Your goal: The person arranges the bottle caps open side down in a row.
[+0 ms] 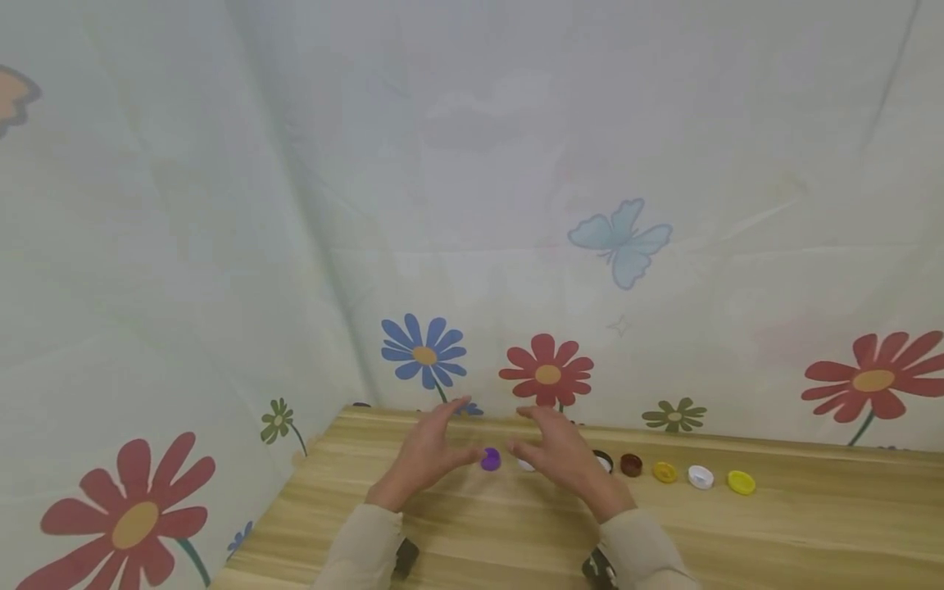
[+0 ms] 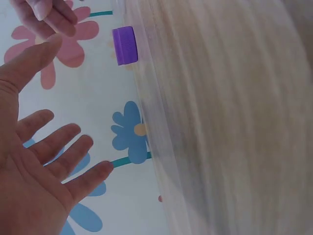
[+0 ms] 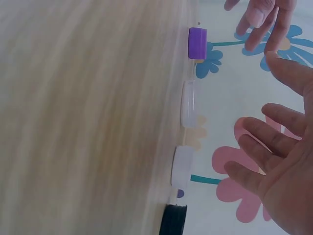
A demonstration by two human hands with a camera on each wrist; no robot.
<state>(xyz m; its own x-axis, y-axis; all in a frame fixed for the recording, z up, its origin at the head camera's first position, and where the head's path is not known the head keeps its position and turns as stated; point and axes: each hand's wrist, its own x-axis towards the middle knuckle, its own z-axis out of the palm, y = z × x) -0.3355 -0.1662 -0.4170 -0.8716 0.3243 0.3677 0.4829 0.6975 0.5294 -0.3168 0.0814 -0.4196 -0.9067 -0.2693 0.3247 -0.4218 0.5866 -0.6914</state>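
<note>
Both hands hover above a wooden table with spread fingers, facing each other and holding nothing. A purple bottle cap (image 1: 490, 459) lies between them, nearest the thumb of the left hand (image 1: 428, 452). In the head view the right hand (image 1: 556, 451) partly hides a whitish cap (image 1: 525, 465). The right wrist view shows the purple cap (image 3: 197, 43), a clear or whitish cap (image 3: 188, 104), a white cap (image 3: 182, 166) and a black cap (image 3: 173, 220) in a row. The ribbed side of the purple cap (image 2: 125, 45) faces the left wrist camera.
To the right of the right hand, the row continues with a dark-rimmed cap (image 1: 604, 460), a brown cap (image 1: 631, 465), an orange-yellow cap (image 1: 664, 472), a white cap (image 1: 701, 477) and a yellow cap (image 1: 741, 483). A flower-printed cloth (image 1: 472, 270) hangs behind the wooden table (image 1: 811, 524).
</note>
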